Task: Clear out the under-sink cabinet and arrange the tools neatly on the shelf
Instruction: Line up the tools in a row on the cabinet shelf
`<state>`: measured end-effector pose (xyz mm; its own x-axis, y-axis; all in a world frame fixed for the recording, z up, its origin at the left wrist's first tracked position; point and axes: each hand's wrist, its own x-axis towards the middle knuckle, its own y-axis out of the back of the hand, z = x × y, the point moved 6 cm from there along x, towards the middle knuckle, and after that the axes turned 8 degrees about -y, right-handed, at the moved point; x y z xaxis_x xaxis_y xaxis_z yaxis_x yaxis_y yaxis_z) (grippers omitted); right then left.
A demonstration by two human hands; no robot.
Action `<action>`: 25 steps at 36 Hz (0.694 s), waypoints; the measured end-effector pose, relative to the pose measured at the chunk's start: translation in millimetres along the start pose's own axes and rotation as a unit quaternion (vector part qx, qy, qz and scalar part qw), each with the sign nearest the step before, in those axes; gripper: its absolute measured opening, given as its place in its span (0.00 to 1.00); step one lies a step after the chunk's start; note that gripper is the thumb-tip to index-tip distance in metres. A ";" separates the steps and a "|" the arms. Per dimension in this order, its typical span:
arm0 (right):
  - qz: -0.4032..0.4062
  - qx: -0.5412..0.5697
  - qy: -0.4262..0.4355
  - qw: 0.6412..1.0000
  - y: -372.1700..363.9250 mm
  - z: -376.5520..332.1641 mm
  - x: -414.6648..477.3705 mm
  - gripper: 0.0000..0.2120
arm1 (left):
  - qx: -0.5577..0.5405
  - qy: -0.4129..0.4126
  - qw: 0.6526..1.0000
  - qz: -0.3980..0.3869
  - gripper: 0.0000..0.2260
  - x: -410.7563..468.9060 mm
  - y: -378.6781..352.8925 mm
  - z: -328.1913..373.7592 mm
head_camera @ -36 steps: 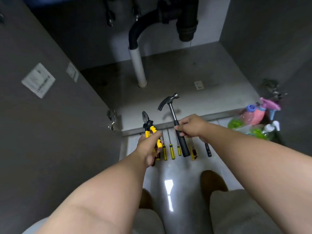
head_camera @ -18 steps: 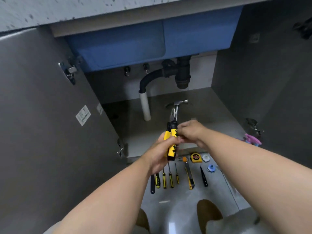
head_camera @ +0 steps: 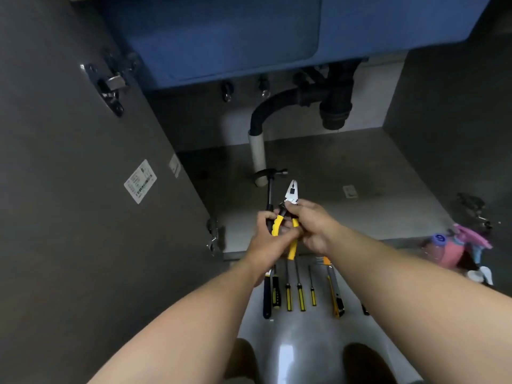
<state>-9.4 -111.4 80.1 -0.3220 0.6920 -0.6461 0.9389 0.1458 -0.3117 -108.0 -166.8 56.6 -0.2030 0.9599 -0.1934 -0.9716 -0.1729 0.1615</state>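
Left hand (head_camera: 267,235) grips the black-handled steel claw hammer (head_camera: 270,173). Right hand (head_camera: 313,225) pinches the yellow-handled steel pliers (head_camera: 291,193) near the pivot. Both are held above the front edge of the cabinet floor (head_camera: 360,217). Separate the tools fully before placing either; the hammer looks head-heavy.

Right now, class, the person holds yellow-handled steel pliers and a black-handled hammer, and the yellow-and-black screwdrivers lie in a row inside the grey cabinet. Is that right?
Not quite: the head view shows the yellow-and-black screwdrivers in a row on the glossy floor before the grey cabinet, not inside it. The rest stands.
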 end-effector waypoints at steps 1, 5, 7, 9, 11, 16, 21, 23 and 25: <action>0.005 -0.001 0.002 1.000 1.6 -0.3 7.8 0.03 | 0.002 0.012 1.000 0.010 0.25 5.3 4.9 -7.0; 0.041 -0.062 -0.005 0.997 22.7 1.0 44.1 0.05 | 0.011 0.041 0.998 0.054 0.29 37.3 24.4 -44.4; 0.055 -0.082 -0.016 0.995 35.5 4.0 62.9 0.06 | 0.044 0.049 0.996 0.067 0.29 56.2 33.3 -66.4; 0.059 -0.109 -0.035 0.992 46.0 9.0 81.7 0.07 | 0.107 0.068 0.989 0.076 0.24 73.9 42.8 -88.0; 0.053 -0.134 -0.051 0.988 52.7 14.4 99.0 0.08 | 0.152 0.085 0.981 0.082 0.19 90.2 50.5 -109.4; 0.035 -0.196 -0.058 0.978 55.4 23.1 134.4 0.06 | 0.234 0.079 0.962 0.119 0.14 125.4 67.6 -141.0; 0.021 -0.190 -0.047 0.980 52.6 33.4 155.5 0.10 | 0.327 0.060 0.933 0.140 0.14 153.0 84.9 -154.3; 0.019 -0.181 -0.041 0.982 52.3 37.6 160.5 0.11 | 0.354 0.058 0.922 0.142 0.17 160.9 90.3 -156.3; 0.019 -0.178 -0.033 0.983 53.1 41.0 164.1 0.11 | 0.376 0.064 0.913 0.146 0.19 166.9 94.5 -158.2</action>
<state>-17.3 -19.1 -71.1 -0.2829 0.6552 -0.7005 0.9292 0.3683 -0.0307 -252.9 -57.8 -113.5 -0.4990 0.8551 -0.1409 -0.5259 -0.1696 0.8335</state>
